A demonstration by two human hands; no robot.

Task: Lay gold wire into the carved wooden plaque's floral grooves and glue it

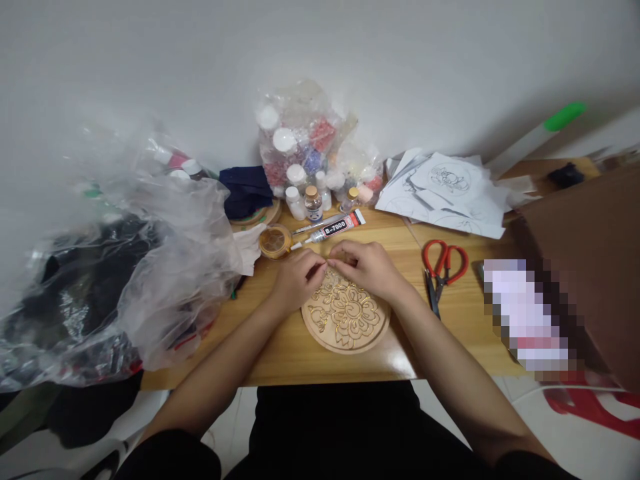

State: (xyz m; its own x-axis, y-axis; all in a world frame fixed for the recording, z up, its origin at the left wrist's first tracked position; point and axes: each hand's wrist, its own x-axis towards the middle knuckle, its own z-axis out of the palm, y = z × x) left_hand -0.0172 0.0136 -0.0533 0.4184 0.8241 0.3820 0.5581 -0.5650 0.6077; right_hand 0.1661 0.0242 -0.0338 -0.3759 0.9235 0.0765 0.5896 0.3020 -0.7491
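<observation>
A round wooden disc (346,320) with a carved flower outlined in gold lies flat on the wooden table (460,333) in front of me. Both hands rest at its far rim. My left hand (296,278) is closed in a pinch, fingertips meeting my right hand (369,267) over the disc's top edge. My right hand's fingers are also curled and pinched. What they pinch is too small to make out, possibly a thin gold strip.
A B-7000 glue tube (336,228) and a small round tin (275,241) lie just beyond the hands. Red-handled scissors (441,270) sit to the right. Bead bottles in a bag (310,160), paper drawings (445,193), and a large plastic bag (125,267) crowd the back and left.
</observation>
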